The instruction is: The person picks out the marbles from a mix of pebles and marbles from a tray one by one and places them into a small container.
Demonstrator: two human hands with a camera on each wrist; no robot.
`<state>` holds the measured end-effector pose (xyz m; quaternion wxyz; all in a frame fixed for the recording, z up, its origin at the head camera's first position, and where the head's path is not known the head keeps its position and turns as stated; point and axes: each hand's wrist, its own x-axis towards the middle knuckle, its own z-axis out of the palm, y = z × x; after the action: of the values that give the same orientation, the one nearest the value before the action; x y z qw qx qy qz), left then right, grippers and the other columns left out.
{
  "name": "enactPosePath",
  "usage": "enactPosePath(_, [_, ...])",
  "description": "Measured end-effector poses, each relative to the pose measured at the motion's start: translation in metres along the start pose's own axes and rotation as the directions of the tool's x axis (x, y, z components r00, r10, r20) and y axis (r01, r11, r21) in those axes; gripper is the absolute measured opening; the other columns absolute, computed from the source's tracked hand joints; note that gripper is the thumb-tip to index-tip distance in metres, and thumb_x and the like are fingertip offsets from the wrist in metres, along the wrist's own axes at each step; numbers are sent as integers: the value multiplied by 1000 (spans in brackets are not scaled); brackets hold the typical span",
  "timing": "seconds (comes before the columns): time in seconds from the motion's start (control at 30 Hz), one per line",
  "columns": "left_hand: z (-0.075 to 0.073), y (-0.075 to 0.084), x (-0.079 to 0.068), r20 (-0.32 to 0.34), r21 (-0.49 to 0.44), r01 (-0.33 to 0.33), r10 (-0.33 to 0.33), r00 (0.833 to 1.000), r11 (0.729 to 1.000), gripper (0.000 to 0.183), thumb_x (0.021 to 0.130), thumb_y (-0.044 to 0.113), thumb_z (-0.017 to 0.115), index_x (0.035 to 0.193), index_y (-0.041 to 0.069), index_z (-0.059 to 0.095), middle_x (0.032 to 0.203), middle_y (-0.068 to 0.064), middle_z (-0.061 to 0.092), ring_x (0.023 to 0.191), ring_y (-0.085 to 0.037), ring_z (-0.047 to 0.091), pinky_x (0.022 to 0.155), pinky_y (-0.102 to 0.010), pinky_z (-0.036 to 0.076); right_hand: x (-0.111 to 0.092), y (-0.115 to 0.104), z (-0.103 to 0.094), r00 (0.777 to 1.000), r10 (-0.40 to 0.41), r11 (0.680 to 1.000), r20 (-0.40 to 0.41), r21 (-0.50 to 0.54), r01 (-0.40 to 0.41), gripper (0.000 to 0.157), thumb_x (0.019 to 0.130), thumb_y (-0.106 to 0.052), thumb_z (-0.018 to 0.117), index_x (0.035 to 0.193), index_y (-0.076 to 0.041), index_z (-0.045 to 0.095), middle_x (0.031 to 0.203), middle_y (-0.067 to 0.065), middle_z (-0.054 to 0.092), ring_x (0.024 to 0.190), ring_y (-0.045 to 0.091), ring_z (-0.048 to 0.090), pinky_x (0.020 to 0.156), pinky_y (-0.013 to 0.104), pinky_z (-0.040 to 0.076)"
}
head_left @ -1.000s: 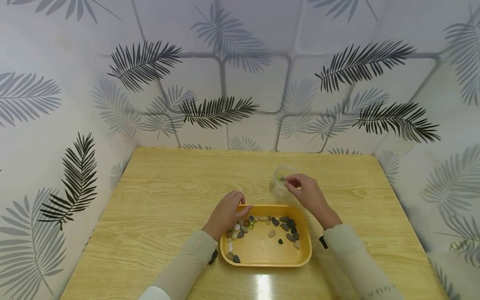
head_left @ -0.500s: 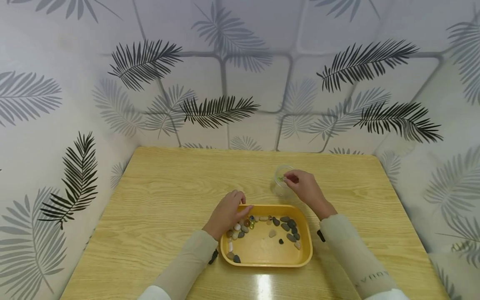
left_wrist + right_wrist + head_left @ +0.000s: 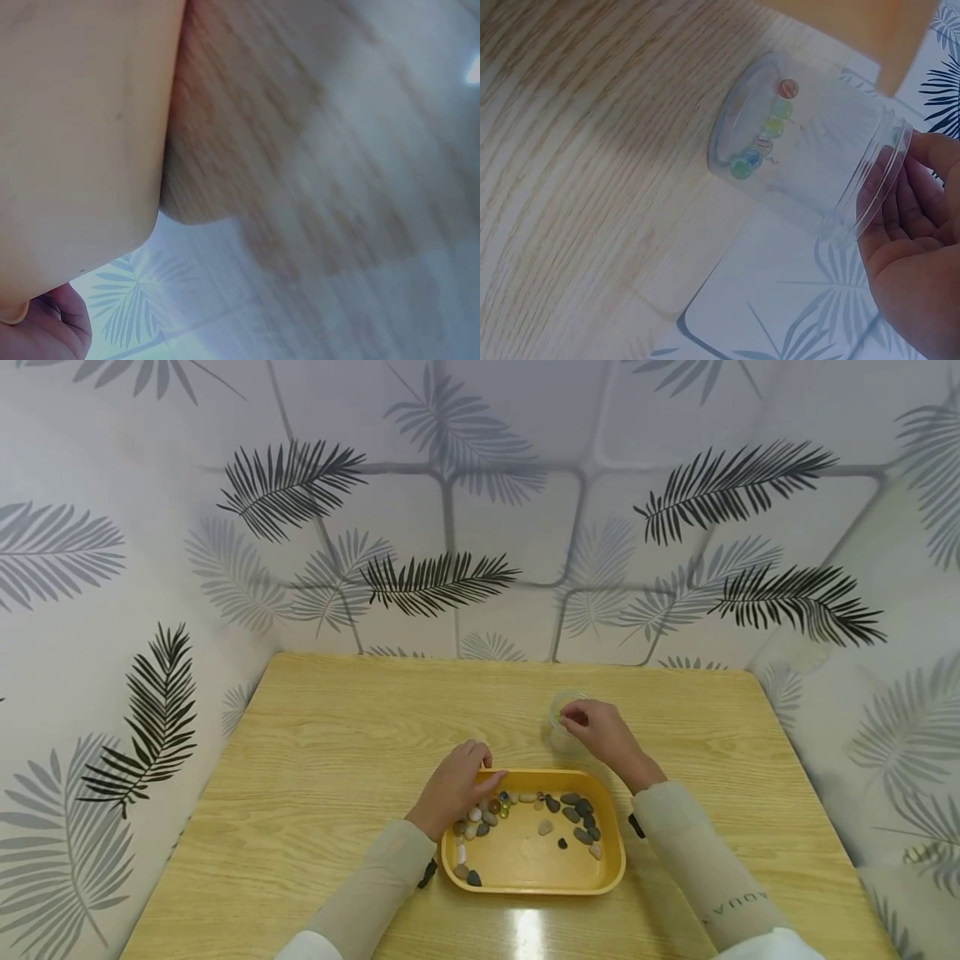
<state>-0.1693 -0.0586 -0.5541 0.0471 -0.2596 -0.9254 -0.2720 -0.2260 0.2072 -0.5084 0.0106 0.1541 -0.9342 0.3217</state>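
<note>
My left hand (image 3: 452,783) holds the far left corner of a yellow plastic tray (image 3: 536,890), thumb over the rim and fingers outside. In the left wrist view, curled fingers (image 3: 52,330) show by the tray's rim. My right hand (image 3: 602,732) is at the mouth of a clear plastic jar (image 3: 561,739), its fingertips reaching just inside. Seen from the right wrist, a small greenish marble (image 3: 897,136) shows at the fingertips, pinched there. Several coloured glass marbles (image 3: 774,126) lie on the jar's bottom.
Inside the tray, dark stones (image 3: 583,808) lie along the right side, with pale pebbles (image 3: 471,829) and a few marbles (image 3: 504,806) at the left and back. The wooden table (image 3: 322,727) meets a leaf-patterned wall covering (image 3: 510,527) behind.
My right hand has shifted slightly left, further over the jar's mouth, covering more of it. The left hand and the tray stay where they were.
</note>
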Motion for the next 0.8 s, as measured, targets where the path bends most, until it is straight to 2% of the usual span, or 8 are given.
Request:
enactPosePath(0.43, [0,-1,0,-1,-3,-4,4,1000,1000,27,91,41,57,91,14,50,84,6,45,68,-11,40,62,-25,38,3,-2,0,999,-5,1000,44,-5,5,22,92,-18,60,106,-3,67,101,10,65,90,24,61,78,40,50])
enactPosePath(0.8, [0,-1,0,-2,9,-3,3,1000,1000,27,91,42,57,90,16,50,83,6,45,68,-10,41,62,-25,39,-3,-4,-12,1000,8,1000,-30,13,-8,24,93,-18,59,109,-3,66,103,10,65,89,24,61,78,41,49])
